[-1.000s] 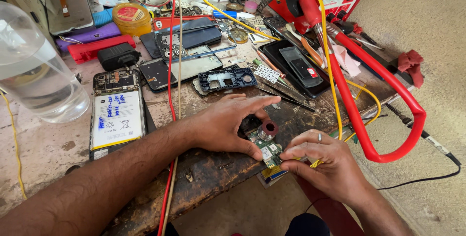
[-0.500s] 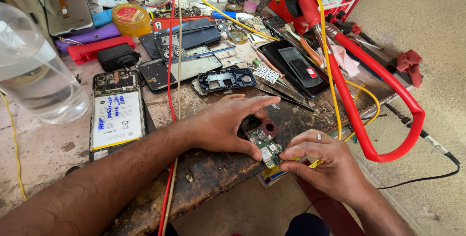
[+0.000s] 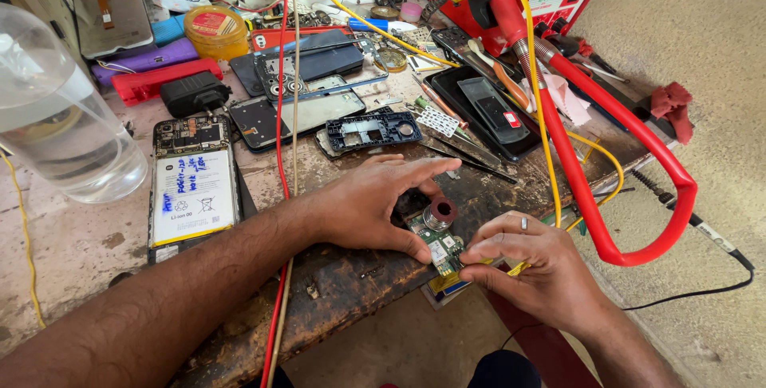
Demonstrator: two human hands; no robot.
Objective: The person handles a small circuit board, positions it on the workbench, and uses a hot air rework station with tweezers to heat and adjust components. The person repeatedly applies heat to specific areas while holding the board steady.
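Note:
A small green circuit board point(image 3: 441, 245) lies near the front edge of a worn wooden workbench point(image 3: 351, 280). My left hand point(image 3: 375, 204) arches over it, thumb pressing the board's left side and fingers spread above. My right hand point(image 3: 531, 268), with a ring on one finger, pinches the board's right edge between thumb and fingers. A small round spool with a dark red top point(image 3: 439, 212) stands just behind the board, between my two hands.
An opened phone with a white battery point(image 3: 194, 193) lies left. A clear plastic bottle point(image 3: 56, 125) stands far left. Phone frames point(image 3: 371, 130), a black tray point(image 3: 487, 109) and tools crowd the back. A thick red cable point(image 3: 606, 165) loops at the right edge.

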